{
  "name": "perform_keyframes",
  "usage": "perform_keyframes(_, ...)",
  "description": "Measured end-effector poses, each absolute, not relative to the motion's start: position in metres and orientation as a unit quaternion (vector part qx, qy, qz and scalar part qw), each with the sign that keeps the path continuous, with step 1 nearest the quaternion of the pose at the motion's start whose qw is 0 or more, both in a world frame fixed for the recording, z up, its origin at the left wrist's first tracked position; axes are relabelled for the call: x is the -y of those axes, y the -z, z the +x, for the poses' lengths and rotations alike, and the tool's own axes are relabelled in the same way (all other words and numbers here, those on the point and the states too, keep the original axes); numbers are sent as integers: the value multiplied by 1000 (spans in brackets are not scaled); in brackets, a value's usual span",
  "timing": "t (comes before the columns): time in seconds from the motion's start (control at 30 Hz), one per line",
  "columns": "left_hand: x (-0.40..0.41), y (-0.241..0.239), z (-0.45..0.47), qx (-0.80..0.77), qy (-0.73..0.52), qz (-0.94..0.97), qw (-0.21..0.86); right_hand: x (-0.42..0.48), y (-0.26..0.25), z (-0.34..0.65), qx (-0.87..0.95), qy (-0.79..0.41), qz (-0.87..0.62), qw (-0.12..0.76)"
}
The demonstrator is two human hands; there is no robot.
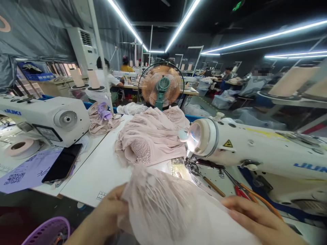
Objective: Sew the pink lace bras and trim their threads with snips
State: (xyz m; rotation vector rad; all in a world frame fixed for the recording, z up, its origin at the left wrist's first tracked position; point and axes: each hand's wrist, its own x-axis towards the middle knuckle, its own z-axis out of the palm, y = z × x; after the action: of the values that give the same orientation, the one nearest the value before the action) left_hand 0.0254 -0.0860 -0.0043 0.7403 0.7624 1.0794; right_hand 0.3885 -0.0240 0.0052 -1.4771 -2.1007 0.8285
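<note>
Two hands on one piece of pale pink lace fabric (163, 207), low in the frame around 6 o'clock. Left hand (102, 214) at about 7 o'clock, fingers curled round the fabric's left edge, pinching it. Right hand (258, 221) at about 5 o'clock, lying over the right edge with fingers flat on the cloth, pressing it down rather than closed around it. Fabric a bit blurred, bunched up between the two hands above the white table (102, 173).

Just past it toward 12 o'clock, a heap of matching pink lace garments (150, 136) piled mid-table. Off at 3 o'clock, a white sewing machine (255, 146) with its lamp glowing at the head end, right beside the heap. Orange-handled scissors (245, 192) lying under the machine arm, near the right hand. Out at 9 o'clock, a second white sewing machine (51, 119), with a black phone (62, 163) lying flat in front of it and a roll of tape (21, 147) farther left. Copper-coloured fan (161, 85) standing up at 12 o'clock behind the heap. Purple basket (48, 233) down at 8 o'clock, well below the table edge.
</note>
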Motion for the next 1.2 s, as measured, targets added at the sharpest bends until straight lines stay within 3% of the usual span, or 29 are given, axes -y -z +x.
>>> perform_keyframes(0.03,77,-2,12,-376,-510,335,698,17,-3,377,774,-329,-507,188)
perform_keyframes(0.1,55,-11,-14,-447,-516,367,632,2,3,353,817,-256,-499,134)
perform_keyframes(0.27,5,-19,-57,-613,-458,433,476,-24,23,301,790,-117,-583,151)
perform_keyframes(0.37,-1,-23,-52,-694,-507,472,197,-28,30,285,797,-49,-586,137)
perform_keyframes(0.43,4,-25,-28,-646,-525,554,16,-28,33,279,805,-12,-580,125)
perform_keyframes(0.47,8,-24,-10,-595,-509,621,-18,-28,35,277,808,2,-577,119)
perform_keyframes(0.57,12,-14,58,-426,-349,832,71,-26,43,275,814,31,-571,107)
perform_keyframes(0.67,-3,4,114,-385,-157,905,91,-21,51,279,818,48,-560,123)
perform_keyframes(0.73,-17,17,134,-386,-99,913,82,-13,56,286,830,53,-537,145)
perform_keyframes(0.9,-38,33,142,-388,-55,919,41,19,72,322,867,67,-459,184)
perform_keyframes(1.2,-51,22,161,-439,-37,898,-10,53,79,348,862,120,-424,251)
